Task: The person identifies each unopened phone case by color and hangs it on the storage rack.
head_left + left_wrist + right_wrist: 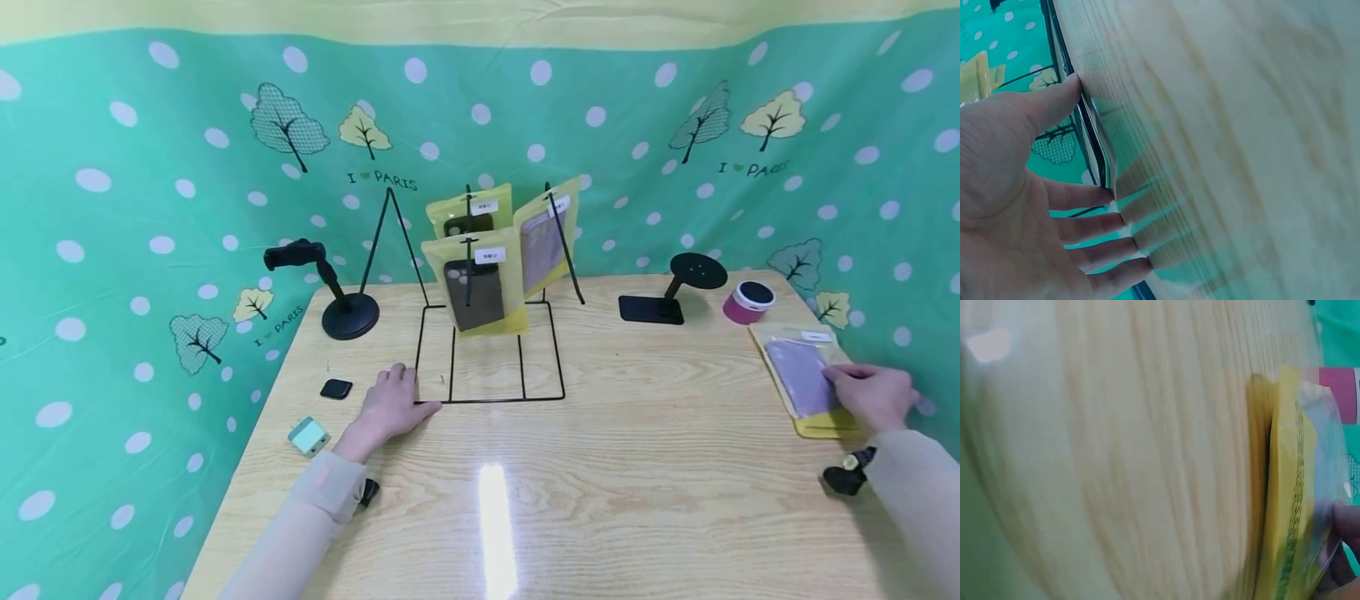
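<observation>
On the table's right side lies a yellow-edged clear packet (797,379) with a purple phone case inside. My right hand (873,398) pinches this packet near its right side; in the right wrist view the thumb (1347,522) presses on its clear front. A black wire display rack (490,401) stands mid-table, with several packets hanging on its prongs, such as one with a black phone case (475,296) and one with a purple case (542,250). Beside the rack's front left corner, my left hand (387,406) rests with fingers spread, fingertips touching the table and the rack's base.
A black stand (350,316) is at the back left. Another black stand (651,309) and a pink-and-white round jar (748,302) are at the back right. A small black object (336,389) and a mint-green charger block (308,437) lie left of the left hand.
</observation>
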Demonstrator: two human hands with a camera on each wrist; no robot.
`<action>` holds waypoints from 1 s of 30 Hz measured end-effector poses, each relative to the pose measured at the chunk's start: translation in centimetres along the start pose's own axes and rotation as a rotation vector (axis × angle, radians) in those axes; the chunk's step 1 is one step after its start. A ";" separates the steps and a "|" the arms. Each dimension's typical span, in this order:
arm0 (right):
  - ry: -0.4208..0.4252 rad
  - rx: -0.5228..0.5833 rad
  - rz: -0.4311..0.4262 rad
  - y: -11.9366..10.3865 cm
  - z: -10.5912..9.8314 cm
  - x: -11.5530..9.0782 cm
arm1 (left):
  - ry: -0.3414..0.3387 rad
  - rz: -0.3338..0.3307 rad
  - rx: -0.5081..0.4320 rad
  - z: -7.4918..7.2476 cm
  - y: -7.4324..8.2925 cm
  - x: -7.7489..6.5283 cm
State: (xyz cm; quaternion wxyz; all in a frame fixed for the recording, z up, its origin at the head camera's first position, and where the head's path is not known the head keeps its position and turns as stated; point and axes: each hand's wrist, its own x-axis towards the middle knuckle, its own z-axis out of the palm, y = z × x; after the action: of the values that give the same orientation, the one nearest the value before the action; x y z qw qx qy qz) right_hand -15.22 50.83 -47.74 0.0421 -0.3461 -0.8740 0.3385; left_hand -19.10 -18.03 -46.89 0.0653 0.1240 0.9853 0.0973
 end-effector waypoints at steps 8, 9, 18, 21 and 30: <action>-0.037 0.052 -0.010 -1.0 0.0 -0.8 | -0.002 0.005 -0.003 0.0 0.0 0.3; -0.033 0.054 -0.016 -1.3 0.0 -1.0 | -0.004 0.004 -0.004 0.0 0.0 0.2; -0.015 0.167 -0.092 -5.3 0.3 -4.0 | -0.004 0.000 -0.007 0.0 0.0 0.1; 0.011 0.246 -0.149 -6.8 0.8 -5.3 | -0.007 -0.004 -0.010 0.0 -0.1 0.1; 0.104 0.416 -0.349 -11.4 2.2 -9.7 | -0.014 -0.008 -0.012 0.1 -0.1 0.2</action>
State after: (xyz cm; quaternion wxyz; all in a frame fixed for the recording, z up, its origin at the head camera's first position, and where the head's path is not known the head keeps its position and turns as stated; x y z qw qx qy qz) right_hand -15.11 37.44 -40.80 0.2148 -0.1908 -0.8287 0.4803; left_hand -19.32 -18.04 -47.06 0.0732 0.1202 0.9848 0.1021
